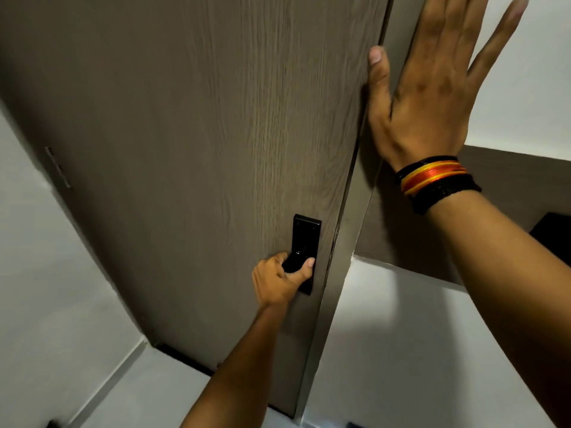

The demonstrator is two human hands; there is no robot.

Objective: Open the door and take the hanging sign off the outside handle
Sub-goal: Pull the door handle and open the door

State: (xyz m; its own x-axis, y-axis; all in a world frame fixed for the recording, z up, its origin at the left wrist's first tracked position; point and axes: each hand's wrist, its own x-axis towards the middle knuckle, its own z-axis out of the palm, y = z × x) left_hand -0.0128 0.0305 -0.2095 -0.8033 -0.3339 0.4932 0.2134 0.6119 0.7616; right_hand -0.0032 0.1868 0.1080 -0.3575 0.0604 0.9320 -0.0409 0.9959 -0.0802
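Observation:
A dark brown wood-grain door (200, 134) fills the middle of the view. Low on its right side a black handle on a black plate (304, 239) is fixed. My left hand (282, 281) is wrapped around that inside handle. My right hand (429, 88), with a red, yellow and black thread band at the wrist, lies flat and spread against the door frame (401, 23), its thumb on the door's right edge. The door looks shut or barely ajar. The outside handle and the hanging sign are hidden behind the door.
White walls stand to the left (37, 273) and lower right (401, 350). A hinge (58, 168) shows on the door's left edge. A brown panel (509, 186) and a dark object (553, 236) sit at the right. Light floor (148, 393) lies below.

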